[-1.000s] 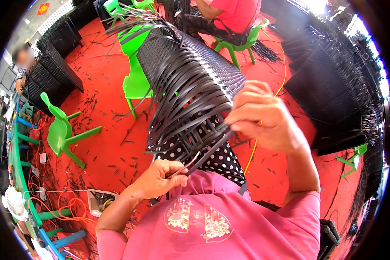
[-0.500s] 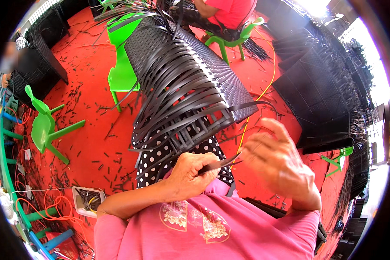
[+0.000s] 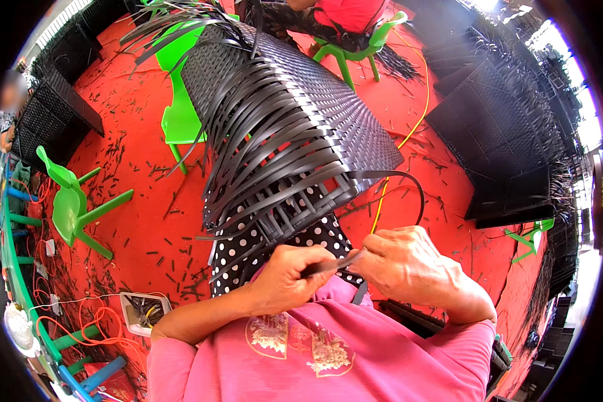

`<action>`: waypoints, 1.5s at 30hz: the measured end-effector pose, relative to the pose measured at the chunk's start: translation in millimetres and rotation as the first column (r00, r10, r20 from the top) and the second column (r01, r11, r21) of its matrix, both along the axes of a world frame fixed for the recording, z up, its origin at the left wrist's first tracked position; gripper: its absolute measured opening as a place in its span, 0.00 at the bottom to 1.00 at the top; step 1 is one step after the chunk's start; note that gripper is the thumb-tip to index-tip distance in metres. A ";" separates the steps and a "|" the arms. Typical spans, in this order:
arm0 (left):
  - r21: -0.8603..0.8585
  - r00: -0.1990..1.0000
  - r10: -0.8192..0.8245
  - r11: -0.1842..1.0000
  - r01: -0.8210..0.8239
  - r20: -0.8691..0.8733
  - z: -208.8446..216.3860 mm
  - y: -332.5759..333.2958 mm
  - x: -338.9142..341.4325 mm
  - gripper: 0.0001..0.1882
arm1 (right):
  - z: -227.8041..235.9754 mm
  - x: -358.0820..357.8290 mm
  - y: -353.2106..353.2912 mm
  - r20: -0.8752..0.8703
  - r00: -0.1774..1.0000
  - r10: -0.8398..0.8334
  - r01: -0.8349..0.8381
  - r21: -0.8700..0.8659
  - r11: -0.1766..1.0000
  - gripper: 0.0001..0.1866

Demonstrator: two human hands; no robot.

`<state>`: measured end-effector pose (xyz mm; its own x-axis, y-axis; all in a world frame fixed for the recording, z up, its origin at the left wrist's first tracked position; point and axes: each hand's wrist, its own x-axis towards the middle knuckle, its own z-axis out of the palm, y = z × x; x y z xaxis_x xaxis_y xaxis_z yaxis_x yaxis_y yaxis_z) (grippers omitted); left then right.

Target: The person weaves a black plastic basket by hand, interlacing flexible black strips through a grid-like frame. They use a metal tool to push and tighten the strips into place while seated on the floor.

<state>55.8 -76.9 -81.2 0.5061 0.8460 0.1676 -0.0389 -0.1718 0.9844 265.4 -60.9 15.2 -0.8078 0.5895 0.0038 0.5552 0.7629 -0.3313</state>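
Observation:
A half-woven black wicker furniture piece (image 3: 345,110) rests across my lap, its near end showing a bare frame (image 3: 295,214). Long flat loose strips (image 3: 254,134) fan off its left side. My left hand (image 3: 291,273), below that near end, is closed round a black plastic strip (image 3: 331,264). The strip reaches across to my right hand (image 3: 409,264), whose fingertips pinch it. A strip also loops from the right corner of the piece down behind my right hand; whether it is the same one is hidden.
Green plastic chairs (image 3: 67,204) stand at left and behind the piece. A person in red (image 3: 348,15) sits at the far side. Dark woven panels (image 3: 496,127) are stacked at right. A white bin (image 3: 128,313) with tools sits at lower left. Strip scraps litter the red floor (image 3: 147,221).
My right hand has come down and in toward my left, and its fingers have closed on the strip. The loop at the corner now hangs lower. My view has shifted slightly.

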 end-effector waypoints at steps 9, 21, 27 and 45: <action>-0.342 0.983 0.181 0.922 -0.182 -0.035 19.6 39.6 -16.3 0.15 | 26.9 0.7 25.6 -0.362 0.879 -0.309 0.383 0.153 0.911 0.05; -0.689 0.986 -0.030 0.712 0.137 0.166 22.6 75.6 -19.7 0.31 | 13.9 -32.4 68.3 0.017 0.990 -0.141 0.134 0.209 0.969 0.07; -0.676 0.983 0.151 0.736 -0.039 0.107 26.5 77.4 -8.9 0.07 | 14.9 -43.1 70.1 0.132 0.979 -0.158 0.117 0.273 0.955 0.07; -0.391 0.949 0.261 0.904 -0.176 0.177 13.1 23.2 -68.9 0.07 | -11.3 -68.5 65.7 -0.295 0.945 -0.138 0.035 -0.329 0.944 0.04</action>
<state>-13.1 -53.7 -68.1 0.2876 0.9536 -0.0894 -0.2645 0.1688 0.9495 196.9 4.8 4.0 -0.7418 0.6689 0.0477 0.4442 0.5433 -0.7124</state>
